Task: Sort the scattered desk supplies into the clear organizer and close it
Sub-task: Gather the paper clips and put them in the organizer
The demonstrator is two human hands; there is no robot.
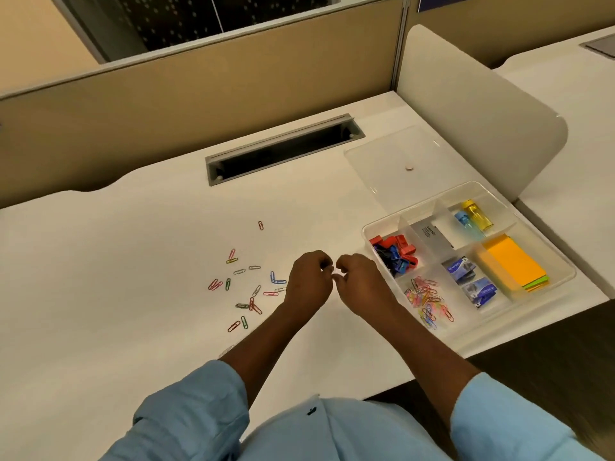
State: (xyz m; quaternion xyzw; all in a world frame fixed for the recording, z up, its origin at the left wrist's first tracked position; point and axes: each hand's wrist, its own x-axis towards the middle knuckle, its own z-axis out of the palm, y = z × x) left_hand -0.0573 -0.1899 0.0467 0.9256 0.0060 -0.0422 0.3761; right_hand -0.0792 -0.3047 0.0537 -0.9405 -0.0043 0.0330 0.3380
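Your two forearms reach forward and converge, so your left hand (309, 282) and right hand (364, 282) come together in front of you with only a narrow gap between them. The backs of both hands face up. Your left fingers (321, 261) curl down and inward toward the right hand. Your right fingers (349, 261) curl the same way toward the left, so the fingertips almost meet. The curled fingers hide whether either hand pinches anything. Both wrists look fairly straight. Your forearms are bare, and the blue sleeves (199, 404) are pushed up near the elbows.
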